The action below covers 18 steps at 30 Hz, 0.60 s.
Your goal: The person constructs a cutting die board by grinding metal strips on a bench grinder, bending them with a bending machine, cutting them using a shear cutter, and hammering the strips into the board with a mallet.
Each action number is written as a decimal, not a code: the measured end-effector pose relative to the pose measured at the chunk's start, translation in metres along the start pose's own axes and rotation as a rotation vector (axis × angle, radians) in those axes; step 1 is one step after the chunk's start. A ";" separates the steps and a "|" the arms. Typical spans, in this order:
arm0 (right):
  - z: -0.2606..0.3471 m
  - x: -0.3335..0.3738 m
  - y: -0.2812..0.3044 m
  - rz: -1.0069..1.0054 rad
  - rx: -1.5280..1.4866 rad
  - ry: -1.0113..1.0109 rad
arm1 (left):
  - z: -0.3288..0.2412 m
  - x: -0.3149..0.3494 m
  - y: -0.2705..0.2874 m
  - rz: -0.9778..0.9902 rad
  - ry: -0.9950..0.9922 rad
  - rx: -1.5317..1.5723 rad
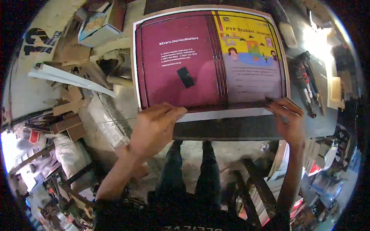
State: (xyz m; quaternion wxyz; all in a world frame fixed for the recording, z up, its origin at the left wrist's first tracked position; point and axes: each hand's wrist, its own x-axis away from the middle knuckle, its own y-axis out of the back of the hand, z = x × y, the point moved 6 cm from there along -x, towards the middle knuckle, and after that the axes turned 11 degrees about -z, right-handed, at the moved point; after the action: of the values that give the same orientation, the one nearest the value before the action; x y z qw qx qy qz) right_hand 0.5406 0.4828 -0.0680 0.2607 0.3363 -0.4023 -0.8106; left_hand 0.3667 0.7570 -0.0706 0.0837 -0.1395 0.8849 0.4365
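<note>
A large printed cover sheet [173, 82] lies on the dark table in front of me, maroon on its left half, yellow and lilac on its right. Thin black strips run around its border and down its middle fold. A small black rectangle [186, 77] shows on the maroon side. Along the near edge runs a thin dark strip [227, 105] above a white margin. My left hand [156, 125] is closed, fingertips pinching at the left part of this strip. At the lower right corner, my right hand [288, 117] pinches the strip's other end between thumb and fingers.
The dark tabletop's near edge [231, 131] lies just below the sheet. Tools with red and dark handles [308, 86] rest on its right. Left are a long white profile [69, 78], an open carton [103, 29] and cardboard pieces. Stacked paper and scrap fill the floor at both sides.
</note>
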 end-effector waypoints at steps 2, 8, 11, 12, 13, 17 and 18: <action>0.009 -0.005 -0.002 -0.053 -0.020 0.019 | 0.004 0.000 0.009 0.042 0.087 -0.008; 0.008 -0.007 -0.002 -0.020 0.015 0.069 | 0.012 0.007 0.015 -0.011 0.041 0.029; 0.009 -0.007 -0.003 0.022 0.012 0.023 | 0.013 0.007 0.016 -0.010 0.065 0.086; 0.010 -0.006 -0.003 0.025 0.013 0.025 | 0.013 0.006 0.018 -0.012 0.066 0.088; 0.009 -0.006 -0.004 0.031 0.025 0.002 | 0.012 0.004 0.019 0.013 0.048 0.069; 0.007 -0.005 -0.003 0.048 0.029 -0.012 | 0.014 0.005 0.017 0.021 -0.023 0.082; 0.005 -0.004 -0.003 0.050 0.033 -0.013 | 0.016 0.006 0.017 0.021 -0.024 0.085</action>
State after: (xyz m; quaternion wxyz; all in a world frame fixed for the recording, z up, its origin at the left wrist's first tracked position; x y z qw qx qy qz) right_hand 0.5388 0.4896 -0.0668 0.2725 0.3252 -0.4255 -0.7993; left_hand 0.3560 0.7780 -0.0693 0.0956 -0.1213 0.9031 0.4008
